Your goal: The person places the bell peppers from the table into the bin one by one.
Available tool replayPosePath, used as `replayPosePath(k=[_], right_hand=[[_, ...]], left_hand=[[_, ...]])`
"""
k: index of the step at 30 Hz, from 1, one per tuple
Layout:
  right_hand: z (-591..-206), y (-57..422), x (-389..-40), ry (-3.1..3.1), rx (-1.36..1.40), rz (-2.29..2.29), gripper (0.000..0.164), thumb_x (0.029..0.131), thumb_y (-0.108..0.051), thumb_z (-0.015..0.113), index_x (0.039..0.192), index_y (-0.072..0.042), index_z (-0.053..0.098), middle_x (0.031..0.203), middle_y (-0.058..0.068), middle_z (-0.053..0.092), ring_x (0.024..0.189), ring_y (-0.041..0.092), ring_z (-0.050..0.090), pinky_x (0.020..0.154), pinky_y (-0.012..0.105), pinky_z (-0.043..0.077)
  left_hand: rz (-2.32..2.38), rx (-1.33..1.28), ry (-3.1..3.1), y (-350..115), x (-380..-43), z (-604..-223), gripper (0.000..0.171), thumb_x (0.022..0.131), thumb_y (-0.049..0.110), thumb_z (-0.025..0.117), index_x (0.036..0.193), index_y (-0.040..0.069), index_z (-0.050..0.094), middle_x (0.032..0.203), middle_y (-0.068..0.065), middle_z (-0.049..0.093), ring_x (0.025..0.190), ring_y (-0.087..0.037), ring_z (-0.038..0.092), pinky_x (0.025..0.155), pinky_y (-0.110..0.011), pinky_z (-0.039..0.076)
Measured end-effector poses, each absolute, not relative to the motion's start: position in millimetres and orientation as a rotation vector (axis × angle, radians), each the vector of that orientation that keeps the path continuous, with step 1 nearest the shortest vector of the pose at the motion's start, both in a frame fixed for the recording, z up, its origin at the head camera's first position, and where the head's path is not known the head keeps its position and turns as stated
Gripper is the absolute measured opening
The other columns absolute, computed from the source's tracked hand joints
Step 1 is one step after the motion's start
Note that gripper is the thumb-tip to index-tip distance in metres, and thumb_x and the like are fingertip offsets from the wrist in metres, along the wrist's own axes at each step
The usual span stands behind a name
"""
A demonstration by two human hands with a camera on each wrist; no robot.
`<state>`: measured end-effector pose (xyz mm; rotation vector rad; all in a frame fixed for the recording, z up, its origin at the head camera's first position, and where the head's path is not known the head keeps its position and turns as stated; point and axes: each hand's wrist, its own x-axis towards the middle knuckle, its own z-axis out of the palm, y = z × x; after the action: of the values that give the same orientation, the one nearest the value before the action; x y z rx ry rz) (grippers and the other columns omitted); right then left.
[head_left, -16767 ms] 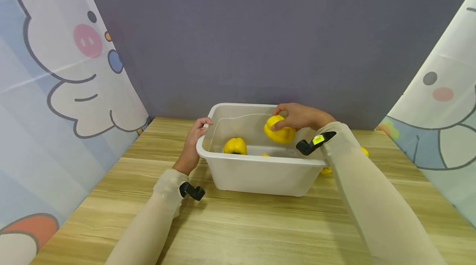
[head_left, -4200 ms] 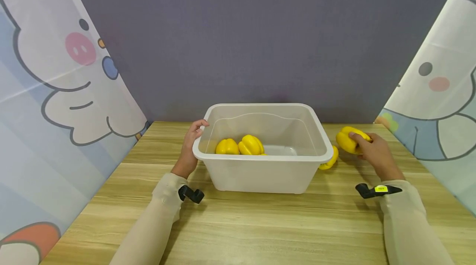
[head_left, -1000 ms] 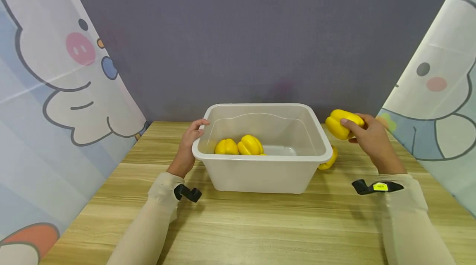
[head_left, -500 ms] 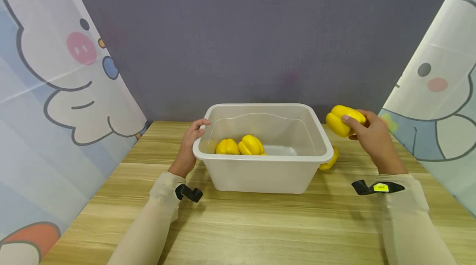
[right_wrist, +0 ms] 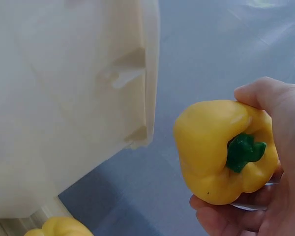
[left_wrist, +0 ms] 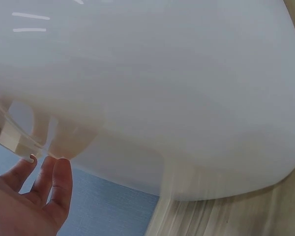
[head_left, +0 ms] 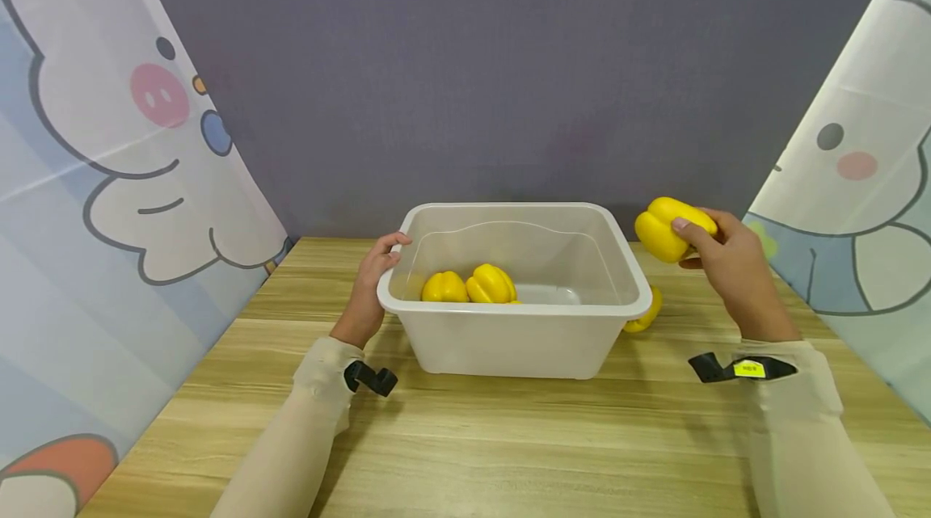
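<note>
My right hand point(head_left: 736, 271) holds a yellow bell pepper point(head_left: 663, 231) in the air, to the right of a white plastic bin point(head_left: 509, 344). In the right wrist view, the thumb is on top of this pepper, fingers are below, and its green stem point(right_wrist: 246, 151) shows. My left hand point(head_left: 368, 292) grips the bin's left rim, fingertips over the edge. Inside the bin, toward the left, lie two yellow bell peppers point(head_left: 490, 284), plus a sliver of another behind the front wall. One more bell pepper point(head_left: 647, 313) sits on the table, partly hidden by the bin's right end.
The bin stands on a wood-grain table point(head_left: 465, 445), close to a grey back panel point(head_left: 509, 73). Cartoon-printed sheets point(head_left: 167, 203) flank the table on both sides. Each wrist wears a black camera mount point(head_left: 742, 368) over a beige sleeve.
Over the last seconds my right hand has lifted the bell pepper off the table, and it still rises slightly. Compared with the oldest frame, another pepper lies in the bin. The left hand stays put.
</note>
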<state>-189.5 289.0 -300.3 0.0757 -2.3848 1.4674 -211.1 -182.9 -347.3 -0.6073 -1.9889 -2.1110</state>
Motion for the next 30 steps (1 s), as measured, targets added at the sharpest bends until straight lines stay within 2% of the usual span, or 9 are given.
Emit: replayPosePath(k=[5,10,21,30], right_hand=[[-295,286,-186,-2.352,0.108,1.504,0.072,0.100,-0.049,0.053,0.148,0.002,0.036,0.124,0.007,0.048,0.091,0.009,0.058,0.073,0.017,0.053],[-292,283,-184,-2.328,0.133,1.515,0.068,0.101,-0.045,0.055,0.146,0.003,0.038,0.119,0.005,0.050,0.089,0.008,0.059,0.073,0.018,0.053],[-289,275,-181,-2.335,0.173,1.529,0.066,0.101,-0.046,0.053,0.147,-0.001,0.039,0.126,0.004,0.048,0.096,0.013,0.056,0.076,0.018,0.052],[-285,266,-177,-2.301,0.231,1.575,0.061,0.102,-0.041,0.054,0.145,0.000,0.041,0.123,0.001,0.051,0.095,0.012,0.058,0.076,0.018,0.053]], left_hand=[[-2.109,-0.611,-1.988,-183,-211,-347,0.040,0.097,0.028,0.045,0.128,0.004,0.047,0.131,-0.019,0.046,0.109,-0.044,0.048,0.087,-0.039,0.051],[-2.112,-0.612,-1.974,-183,-211,-348,0.042,0.097,0.027,0.044,0.130,0.000,0.046,0.131,-0.020,0.046,0.108,-0.040,0.050,0.087,-0.038,0.051],[-2.132,-0.597,-1.946,-182,-211,-348,0.037,0.097,0.024,0.044,0.127,0.003,0.049,0.126,-0.013,0.049,0.104,-0.030,0.054,0.086,-0.035,0.051],[-2.128,-0.591,-1.957,-182,-210,-347,0.038,0.096,0.024,0.045,0.127,0.002,0.048,0.126,-0.016,0.048,0.106,-0.040,0.051,0.085,-0.036,0.051]])
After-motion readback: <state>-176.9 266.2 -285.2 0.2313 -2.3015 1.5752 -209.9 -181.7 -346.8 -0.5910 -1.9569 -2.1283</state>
